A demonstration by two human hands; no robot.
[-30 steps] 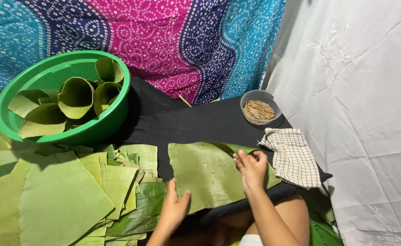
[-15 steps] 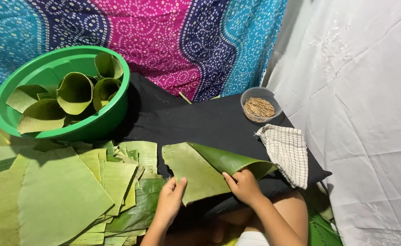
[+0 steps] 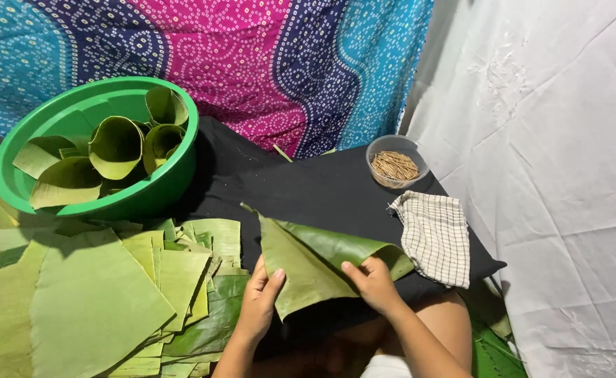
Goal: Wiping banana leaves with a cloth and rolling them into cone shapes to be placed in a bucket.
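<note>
Low in the middle of the frame, both hands work one green leaf (image 3: 308, 262) that is curled over itself into a cone-like fold, its point aimed toward the upper left and its open mouth toward the right. The left hand (image 3: 260, 304) pinches the leaf's lower left edge, thumb on top and fingers beneath. The right hand (image 3: 372, 281) closes on the fold from the right, fingers pressed onto the pale outer face. The leaf lies over a black cloth (image 3: 308, 189) spread across the centre.

At the lower left sits a stack of cut leaves (image 3: 98, 301), flat and overlapping, just beside the left hand. In the upper left stands a green basin (image 3: 161, 185) holding several rolled leaf cones (image 3: 115, 143). To the right of the folded leaf lies a checked rag (image 3: 435, 238), close to the right hand. Above it, a small clear bowl (image 3: 396, 164) holds thin sticks. A patterned pink and blue fabric (image 3: 238, 56) hangs across the top, and white sheeting (image 3: 553, 175) fills the right side.
</note>
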